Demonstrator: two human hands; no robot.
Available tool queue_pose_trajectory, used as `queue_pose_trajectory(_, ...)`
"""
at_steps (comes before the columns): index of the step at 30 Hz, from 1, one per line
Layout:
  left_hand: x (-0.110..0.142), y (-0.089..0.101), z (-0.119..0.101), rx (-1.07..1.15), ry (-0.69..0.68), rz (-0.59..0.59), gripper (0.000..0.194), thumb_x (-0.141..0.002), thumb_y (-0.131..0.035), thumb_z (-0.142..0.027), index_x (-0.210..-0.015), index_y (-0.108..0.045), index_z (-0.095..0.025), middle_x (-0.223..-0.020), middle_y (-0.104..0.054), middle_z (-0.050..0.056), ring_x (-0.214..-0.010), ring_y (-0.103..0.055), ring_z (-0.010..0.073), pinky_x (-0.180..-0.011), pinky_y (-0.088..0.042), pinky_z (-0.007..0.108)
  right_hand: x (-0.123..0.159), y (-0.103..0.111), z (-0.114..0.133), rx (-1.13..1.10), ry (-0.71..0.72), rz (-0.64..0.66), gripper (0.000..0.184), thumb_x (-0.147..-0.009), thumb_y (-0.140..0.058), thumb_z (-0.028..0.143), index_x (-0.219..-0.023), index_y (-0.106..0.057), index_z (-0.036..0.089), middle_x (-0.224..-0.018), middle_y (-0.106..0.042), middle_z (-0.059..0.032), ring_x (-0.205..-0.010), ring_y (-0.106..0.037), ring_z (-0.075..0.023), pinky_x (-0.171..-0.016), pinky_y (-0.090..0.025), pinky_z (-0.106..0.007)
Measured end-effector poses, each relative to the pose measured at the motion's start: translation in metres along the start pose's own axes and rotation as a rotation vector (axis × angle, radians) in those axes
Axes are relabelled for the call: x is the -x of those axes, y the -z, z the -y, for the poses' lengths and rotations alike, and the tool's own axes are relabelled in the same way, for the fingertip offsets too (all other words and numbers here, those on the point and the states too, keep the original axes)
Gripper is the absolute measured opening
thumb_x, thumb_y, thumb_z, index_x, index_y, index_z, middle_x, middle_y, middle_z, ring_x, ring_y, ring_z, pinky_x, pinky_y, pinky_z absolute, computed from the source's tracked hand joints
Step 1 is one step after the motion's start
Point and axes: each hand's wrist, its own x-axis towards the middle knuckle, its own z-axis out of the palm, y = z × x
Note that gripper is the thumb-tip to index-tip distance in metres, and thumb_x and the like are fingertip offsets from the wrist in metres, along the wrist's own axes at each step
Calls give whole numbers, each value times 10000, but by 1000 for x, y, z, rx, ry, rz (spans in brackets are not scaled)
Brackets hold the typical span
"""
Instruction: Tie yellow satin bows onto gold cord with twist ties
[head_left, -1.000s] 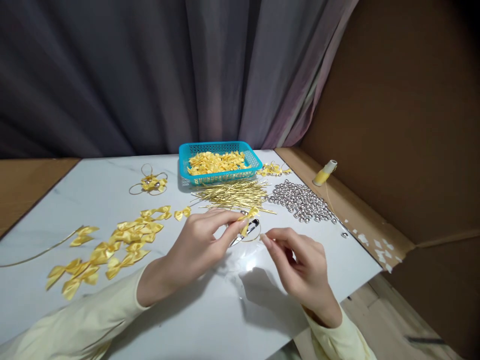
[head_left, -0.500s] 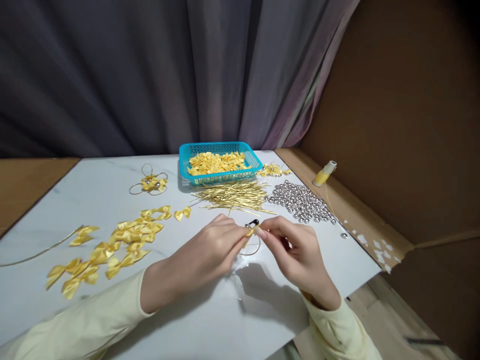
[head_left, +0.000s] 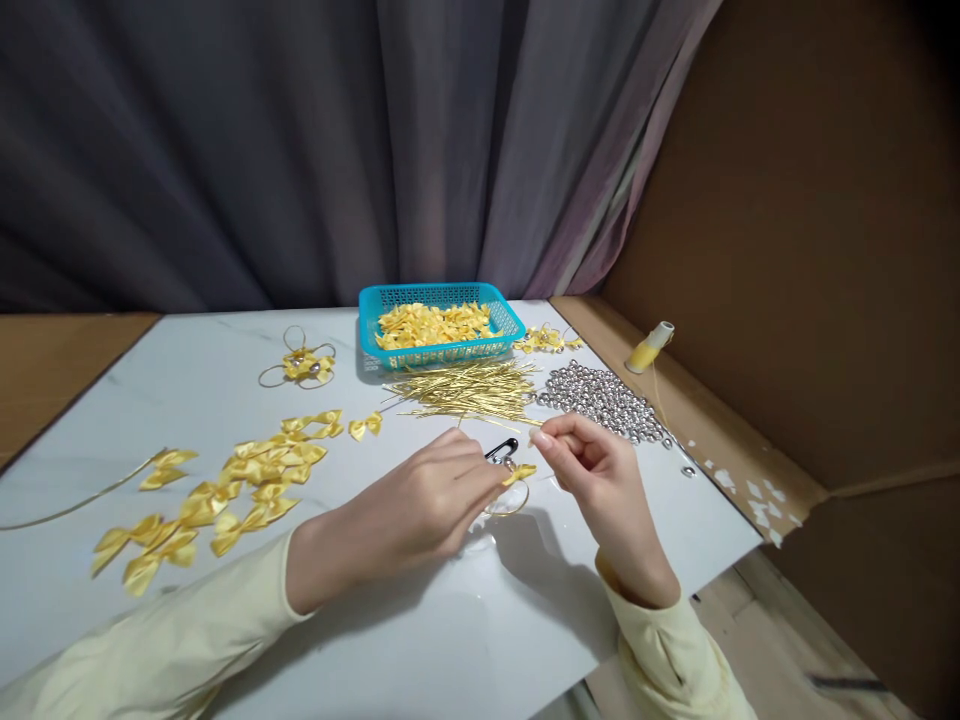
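Yellow bow [head_left: 520,474], one: pinched by the fingers of the left hand [head_left: 427,495]; presumably light, soft, slippery, best gripped at its centre. Right hand [head_left: 600,468]: fingers pressed together, near the bow; contents cannot be told.

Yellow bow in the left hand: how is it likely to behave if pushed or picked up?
The bow is probably light and soft, since it looks like thin folded ribbon. Its sheen suggests a slightly slippery surface. The loop beneath it may be springy, as it holds a round curve.
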Motion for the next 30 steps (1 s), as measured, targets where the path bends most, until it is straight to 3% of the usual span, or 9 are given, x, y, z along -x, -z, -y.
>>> queue_pose_trajectory(5,-1,1,0,153,131,-74,160,-868,-452,-107,-857,-610,-129,-693,-610,33,-652,-526,141,-657,-418,291,8,0,-2,15,39,-31,165,-823,-553,295,-728,-537,161,-482,-295,80,-448,-264,-72,-417,-214,-208)
queue_pose_trajectory(9,-2,1,-1,226,146,-139,135,-850,-486,-105,-861,-615,-142,-714,-647,28,-645,-554,130,-660,-432,276,12,0,-3,71,63,-34,159,-828,-546,285,-733,-536,158,-489,-300,75,-452,-256,-72,-421,-201,-214)
queue_pose_trajectory(22,0,0,0,191,150,-22,168,-876,-457,-124,-861,-624,-123,-688,-620,42,-643,-515,144,-647,-402,294,16,-7,4,208,166,-4,130,-835,-519,232,-729,-522,156,-465,-299,82,-420,-242,-63,-399,-189,-204)
queue_pose_trajectory(30,-2,-1,-1,217,121,-99,145,-867,-471,-107,-864,-615,-119,-701,-629,47,-648,-521,142,-651,-422,294,19,-7,1,249,171,-2,122,-845,-501,221,-745,-528,156,-473,-304,75,-421,-254,-66,-398,-205,-201)
